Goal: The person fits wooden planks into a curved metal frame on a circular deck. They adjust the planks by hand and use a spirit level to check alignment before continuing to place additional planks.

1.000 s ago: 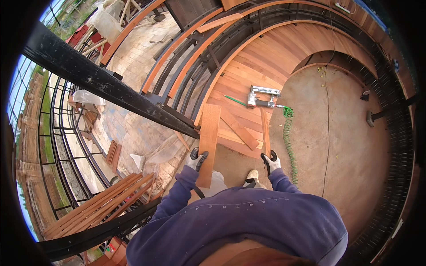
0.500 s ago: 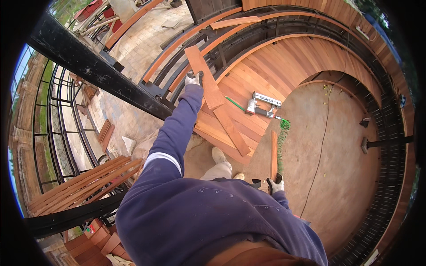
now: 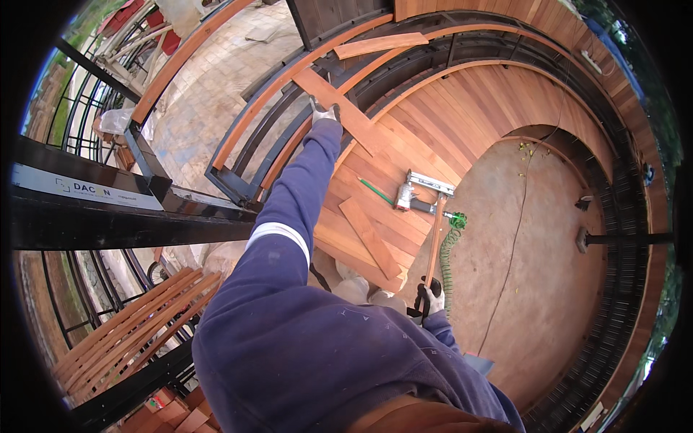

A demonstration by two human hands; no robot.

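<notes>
My left hand (image 3: 324,113), in a pale work glove, is stretched far forward and shut on a reddish wooden board (image 3: 345,112). The board lies slantwise across the curved black steel frame (image 3: 249,148) at the edge of the curved plank decking (image 3: 462,123). My right hand (image 3: 430,296), also gloved, stays low by my body, shut on a thin wooden strip (image 3: 434,242) that reaches up toward a nail gun (image 3: 417,192) lying on the planks. A short loose board (image 3: 369,238) rests on the deck between my arms.
A green coiled air hose (image 3: 449,249) and a thin cable (image 3: 514,238) run over the bare brown floor (image 3: 548,274). Another loose board (image 3: 380,45) lies at the top. Stacked curved slats (image 3: 130,325) sit lower left beside a black beam (image 3: 108,216).
My left arm has stretched out forward, carrying the board from beside my body to the deck's curved edge. The right hand has stayed low with the thin strip.
</notes>
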